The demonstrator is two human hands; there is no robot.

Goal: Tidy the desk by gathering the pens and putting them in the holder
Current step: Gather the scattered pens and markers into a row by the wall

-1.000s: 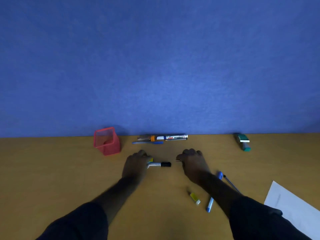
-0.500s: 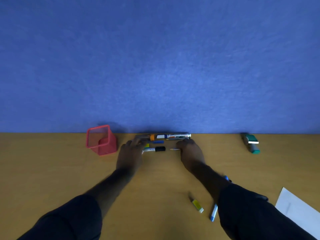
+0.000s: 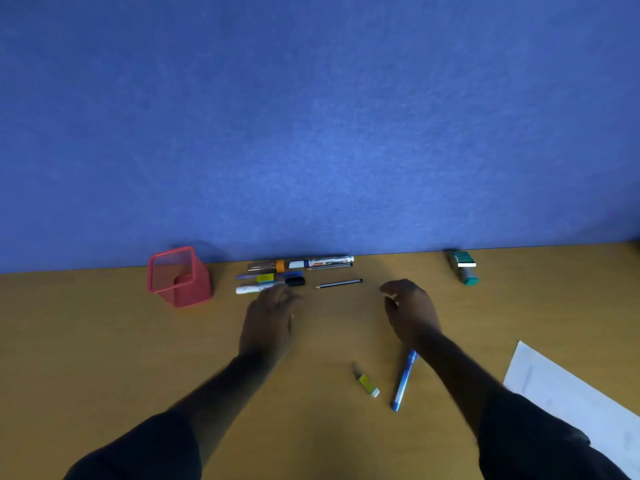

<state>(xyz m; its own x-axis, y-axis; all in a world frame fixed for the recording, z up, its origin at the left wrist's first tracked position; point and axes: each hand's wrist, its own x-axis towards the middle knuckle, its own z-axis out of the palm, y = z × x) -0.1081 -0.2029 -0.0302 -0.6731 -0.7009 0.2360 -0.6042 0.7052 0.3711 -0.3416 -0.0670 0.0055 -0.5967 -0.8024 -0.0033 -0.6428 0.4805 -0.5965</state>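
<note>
- Broadly, the desk (image 3: 104, 358) runs the full width, its far edge against a blue partition (image 3: 311, 116); the writing things lie mostly along that far edge, probably pushed there to form one pile.
- White paper sheet (image 3: 568, 396) sits at the near right corner, partly under the right sleeve.
- Red mesh holder (image 3: 178, 277) stands upright at the far edge, left of centre, seemingly empty; no pen is in it yet.
- Left hand (image 3: 268, 327): palm down, fingers loosely spread, gripping nothing, fingertips just at the white marker (image 3: 252, 289).
- Right hand (image 3: 412, 313): fingers curled and parted, empty, well clear of the pencil (image 3: 338, 283).
- Pen cluster (image 3: 298, 266): markers and pens lying parallel, just right of the holder, handy for one scoop.
- Green stapler-like item (image 3: 463, 266) at the far edge, right side.
- Blue pen (image 3: 403, 381) lies apart toward the near edge, beside the right forearm; ungathered.
- Small yellow item (image 3: 367, 384) just left of it; cannot tell what it is.
</note>
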